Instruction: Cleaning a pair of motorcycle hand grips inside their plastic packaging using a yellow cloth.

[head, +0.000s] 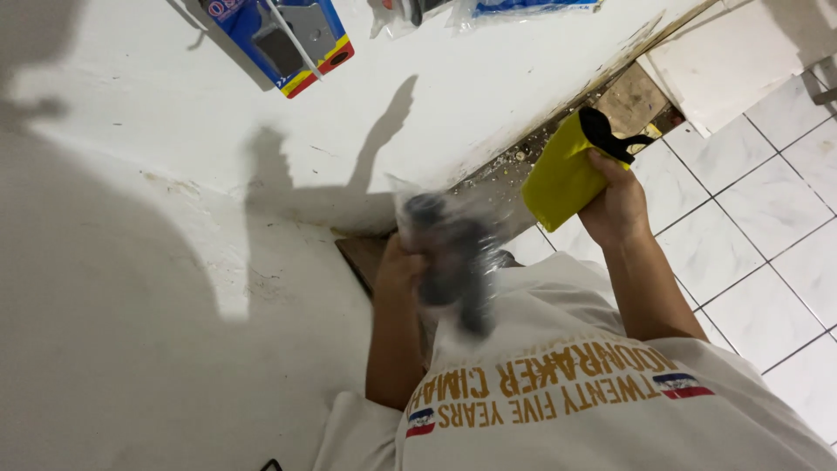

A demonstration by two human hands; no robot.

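Observation:
My left hand (399,264) grips a clear plastic bag (453,253) with a dark, blurred object inside, held just in front of my chest. My right hand (617,205) holds a yellow card-like package (562,179) with a black part (606,133) at its top, raised over the gap beside the counter. The two hands are apart, with the bag to the left of the yellow package. Motion blur hides what the dark object is.
A white counter (174,218) fills the left and top. On its far side lie a blue, yellow and red blister pack (288,35) and more plastic-wrapped items (514,7). White floor tiles (750,218) are on the right, and a white board (724,52) is at the top right.

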